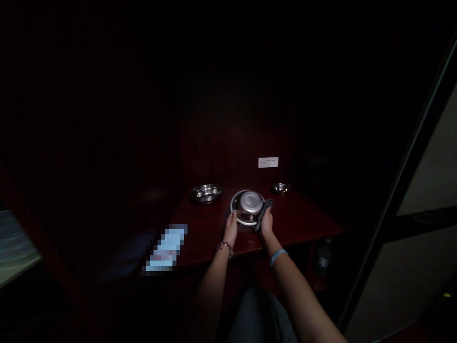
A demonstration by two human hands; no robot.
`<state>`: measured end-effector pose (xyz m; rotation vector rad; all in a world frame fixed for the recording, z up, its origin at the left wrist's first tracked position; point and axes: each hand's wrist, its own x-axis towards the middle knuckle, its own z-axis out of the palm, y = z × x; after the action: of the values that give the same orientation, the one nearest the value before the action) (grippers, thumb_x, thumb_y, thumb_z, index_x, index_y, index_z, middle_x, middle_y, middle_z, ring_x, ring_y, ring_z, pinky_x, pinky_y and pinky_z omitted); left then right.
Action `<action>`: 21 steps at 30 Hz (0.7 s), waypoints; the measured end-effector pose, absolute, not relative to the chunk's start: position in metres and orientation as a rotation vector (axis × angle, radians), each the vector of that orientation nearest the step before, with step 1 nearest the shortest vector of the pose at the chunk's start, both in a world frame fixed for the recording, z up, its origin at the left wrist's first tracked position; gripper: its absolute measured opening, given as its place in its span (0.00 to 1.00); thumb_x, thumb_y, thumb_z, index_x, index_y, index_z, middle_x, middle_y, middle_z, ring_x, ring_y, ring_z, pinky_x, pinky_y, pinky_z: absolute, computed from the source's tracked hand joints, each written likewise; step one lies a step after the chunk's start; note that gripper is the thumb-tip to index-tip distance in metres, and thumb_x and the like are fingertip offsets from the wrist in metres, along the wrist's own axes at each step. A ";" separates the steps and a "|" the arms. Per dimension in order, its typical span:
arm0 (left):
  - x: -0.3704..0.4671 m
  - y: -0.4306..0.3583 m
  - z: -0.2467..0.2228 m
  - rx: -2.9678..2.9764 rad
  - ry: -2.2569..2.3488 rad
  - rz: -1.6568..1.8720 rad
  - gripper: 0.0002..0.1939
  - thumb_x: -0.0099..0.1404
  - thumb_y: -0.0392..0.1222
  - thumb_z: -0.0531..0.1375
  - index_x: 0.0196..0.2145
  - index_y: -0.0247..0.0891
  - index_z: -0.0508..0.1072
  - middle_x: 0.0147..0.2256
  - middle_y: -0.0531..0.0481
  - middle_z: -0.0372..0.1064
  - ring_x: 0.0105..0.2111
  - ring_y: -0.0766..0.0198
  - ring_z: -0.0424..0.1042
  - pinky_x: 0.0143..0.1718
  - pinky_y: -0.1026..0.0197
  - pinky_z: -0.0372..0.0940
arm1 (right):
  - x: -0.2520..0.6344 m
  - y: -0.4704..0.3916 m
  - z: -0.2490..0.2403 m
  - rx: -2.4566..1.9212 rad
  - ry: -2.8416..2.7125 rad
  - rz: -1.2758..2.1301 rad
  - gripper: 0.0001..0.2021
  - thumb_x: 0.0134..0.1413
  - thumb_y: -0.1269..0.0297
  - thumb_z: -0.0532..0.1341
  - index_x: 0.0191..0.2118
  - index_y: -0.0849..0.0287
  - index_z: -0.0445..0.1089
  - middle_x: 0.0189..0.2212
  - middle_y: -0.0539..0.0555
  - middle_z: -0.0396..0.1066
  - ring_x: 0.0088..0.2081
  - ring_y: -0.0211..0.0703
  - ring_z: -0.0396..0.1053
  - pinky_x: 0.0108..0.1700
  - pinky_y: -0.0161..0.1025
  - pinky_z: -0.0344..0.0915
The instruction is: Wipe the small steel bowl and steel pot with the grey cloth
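A shiny metal bowl (251, 202) is tilted with its round base toward me, above the dark red tabletop. My left hand (231, 227) grips its rim at the lower left, thumb pressed on the metal. On the right side, my right hand (267, 220) is closed around a dark grey cloth (263, 214), which lies against the bowl's rim. A pale rim shows around the bowl; whether it belongs to the bowl or a second dish beneath, I cannot tell.
Stacked metal dishes (206, 192) stand at the back left of the red table (300, 221). A small metal bowl (282, 188) sits back right, below a white wall socket (268, 162). A blurred bright rectangle (166, 248) lies at the front left. Under the tabletop is a bottle (323, 258).
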<state>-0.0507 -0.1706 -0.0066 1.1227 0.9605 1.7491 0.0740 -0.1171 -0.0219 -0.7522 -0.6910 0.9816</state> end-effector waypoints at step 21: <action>-0.064 -0.150 -0.020 0.737 0.892 2.101 0.18 0.62 0.50 0.58 0.45 0.36 0.74 0.49 0.41 0.72 0.50 0.58 0.70 0.56 0.52 0.59 | 0.072 -0.126 -0.016 -0.730 -0.850 1.141 0.25 0.45 0.39 0.61 0.30 0.62 0.72 0.24 0.52 0.73 0.27 0.39 0.69 0.30 0.33 0.62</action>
<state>-0.0636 -0.1501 -0.0202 0.7373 0.8920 2.1007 0.0720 -0.1260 -0.0155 -0.7295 -0.8499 1.1405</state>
